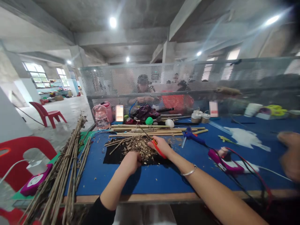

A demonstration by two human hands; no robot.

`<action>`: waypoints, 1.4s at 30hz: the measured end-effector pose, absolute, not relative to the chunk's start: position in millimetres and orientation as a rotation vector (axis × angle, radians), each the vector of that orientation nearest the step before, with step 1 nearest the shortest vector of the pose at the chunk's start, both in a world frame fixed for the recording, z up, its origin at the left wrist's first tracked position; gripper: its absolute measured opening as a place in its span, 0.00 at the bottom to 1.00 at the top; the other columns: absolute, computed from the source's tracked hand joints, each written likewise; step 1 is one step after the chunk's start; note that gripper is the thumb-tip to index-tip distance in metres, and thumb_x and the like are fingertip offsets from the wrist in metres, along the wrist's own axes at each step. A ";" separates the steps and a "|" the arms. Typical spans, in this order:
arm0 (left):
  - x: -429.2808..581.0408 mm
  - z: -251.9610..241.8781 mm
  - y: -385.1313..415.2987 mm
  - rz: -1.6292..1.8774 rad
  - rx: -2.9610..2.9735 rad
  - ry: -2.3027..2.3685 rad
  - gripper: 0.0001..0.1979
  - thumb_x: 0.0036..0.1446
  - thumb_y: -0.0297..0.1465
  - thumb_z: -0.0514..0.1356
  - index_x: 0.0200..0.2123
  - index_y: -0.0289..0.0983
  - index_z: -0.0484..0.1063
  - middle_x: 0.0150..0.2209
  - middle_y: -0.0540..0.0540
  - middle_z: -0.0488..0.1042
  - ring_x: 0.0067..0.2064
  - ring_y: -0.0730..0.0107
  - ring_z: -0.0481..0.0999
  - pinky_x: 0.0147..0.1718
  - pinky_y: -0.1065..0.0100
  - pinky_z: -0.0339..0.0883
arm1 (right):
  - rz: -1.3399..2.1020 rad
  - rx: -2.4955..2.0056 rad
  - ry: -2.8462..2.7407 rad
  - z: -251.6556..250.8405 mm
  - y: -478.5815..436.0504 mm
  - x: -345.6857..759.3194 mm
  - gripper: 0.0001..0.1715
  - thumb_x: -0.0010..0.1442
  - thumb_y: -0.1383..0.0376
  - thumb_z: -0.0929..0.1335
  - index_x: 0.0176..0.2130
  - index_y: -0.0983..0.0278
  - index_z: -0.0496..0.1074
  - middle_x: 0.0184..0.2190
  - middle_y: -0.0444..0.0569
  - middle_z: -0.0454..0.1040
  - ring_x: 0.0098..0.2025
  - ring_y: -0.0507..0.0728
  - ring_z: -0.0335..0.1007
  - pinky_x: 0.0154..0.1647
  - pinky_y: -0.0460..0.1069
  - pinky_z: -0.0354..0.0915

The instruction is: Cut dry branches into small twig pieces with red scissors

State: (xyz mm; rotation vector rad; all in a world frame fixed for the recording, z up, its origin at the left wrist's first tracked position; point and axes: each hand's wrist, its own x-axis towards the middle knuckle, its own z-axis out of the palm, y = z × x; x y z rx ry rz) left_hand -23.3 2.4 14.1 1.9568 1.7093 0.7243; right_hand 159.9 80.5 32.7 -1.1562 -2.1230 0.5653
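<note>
My right hand (pixel 161 146) grips a pair of orange-handled scissors (pixel 154 142), their thin dark blades pointing away to the upper left. Just left and nearer to me, my left hand (pixel 130 162) is closed with its fingers curled down at the edge of a pile of wood chips (pixel 137 146); whatever lies in those fingers is hidden. The chips are heaped on a black cloth (pixel 111 156) spread over the blue table (pixel 145 182). Thin sticks (pixel 117 145) rest on the cloth's left side.
Long sticks (pixel 150 134) lie behind the pile. A bundle of dry branches (pixel 67 162) leans over the left edge. To the right are a blue glue gun (pixel 193 136), a purple power strip (pixel 225 162) and a co-worker's blurred hand (pixel 290 150). A mesh screen (pixel 112 81) stands behind.
</note>
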 end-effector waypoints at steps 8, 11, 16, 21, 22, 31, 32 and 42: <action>-19.2 29.3 4.2 0.532 1.813 1.884 0.05 0.44 0.29 0.59 0.28 0.34 0.71 0.25 0.46 0.73 0.27 0.72 0.68 0.25 0.73 0.55 | 0.951 -0.972 -2.002 22.6 81.7 167.0 0.20 0.53 0.48 0.62 0.28 0.63 0.59 0.20 0.40 0.56 0.22 0.48 0.49 0.22 0.44 0.52; -17.2 36.4 -1.7 0.483 1.747 1.917 0.06 0.42 0.26 0.59 0.29 0.34 0.71 0.27 0.46 0.73 0.29 0.71 0.69 0.26 0.73 0.55 | 0.951 -0.994 -1.966 15.1 81.4 171.1 0.20 0.52 0.49 0.62 0.28 0.64 0.59 0.21 0.41 0.57 0.23 0.49 0.50 0.22 0.44 0.53; -26.4 78.7 -10.2 0.599 1.798 1.883 0.08 0.41 0.25 0.60 0.30 0.36 0.72 0.26 0.45 0.73 0.28 0.68 0.70 0.27 0.70 0.58 | 0.886 -1.015 -2.044 9.0 92.1 173.8 0.16 0.50 0.53 0.65 0.28 0.64 0.61 0.21 0.41 0.60 0.23 0.49 0.53 0.24 0.44 0.55; -25.0 172.5 27.5 1.596 1.862 1.577 0.07 0.49 0.33 0.58 0.29 0.36 0.73 0.28 0.46 0.74 0.29 0.72 0.71 0.30 0.69 0.63 | 0.701 -1.120 -2.071 9.3 102.8 176.8 0.14 0.50 0.54 0.64 0.30 0.63 0.62 0.20 0.40 0.62 0.23 0.50 0.55 0.24 0.44 0.55; -22.4 189.9 37.0 1.845 1.788 1.503 0.08 0.49 0.33 0.58 0.31 0.36 0.73 0.29 0.46 0.75 0.31 0.72 0.71 0.31 0.70 0.64 | 0.638 -1.140 -2.085 10.3 105.1 178.4 0.15 0.50 0.54 0.64 0.30 0.63 0.62 0.20 0.40 0.63 0.23 0.50 0.55 0.24 0.44 0.54; -40.5 181.9 65.2 1.564 1.744 1.173 0.09 0.47 0.35 0.60 0.29 0.35 0.71 0.22 0.49 0.73 0.24 0.75 0.70 0.24 0.74 0.65 | 0.217 -1.171 -2.141 23.0 122.4 183.6 0.16 0.49 0.53 0.66 0.32 0.62 0.65 0.30 0.46 0.68 0.31 0.54 0.63 0.31 0.46 0.57; -42.5 163.9 65.4 1.460 1.672 1.181 0.09 0.46 0.35 0.60 0.28 0.35 0.71 0.22 0.49 0.72 0.24 0.75 0.70 0.23 0.74 0.64 | 0.203 -1.172 -2.136 24.1 121.9 183.1 0.15 0.48 0.54 0.66 0.32 0.62 0.65 0.31 0.47 0.68 0.32 0.55 0.64 0.32 0.46 0.57; -8.7 35.7 78.0 1.240 0.847 1.025 0.16 0.38 0.30 0.67 0.33 0.31 0.72 0.24 0.47 0.72 0.23 0.80 0.69 0.22 0.79 0.61 | 0.208 -1.306 -2.015 34.5 108.8 154.9 0.15 0.50 0.54 0.65 0.31 0.62 0.65 0.28 0.46 0.69 0.30 0.54 0.63 0.30 0.47 0.58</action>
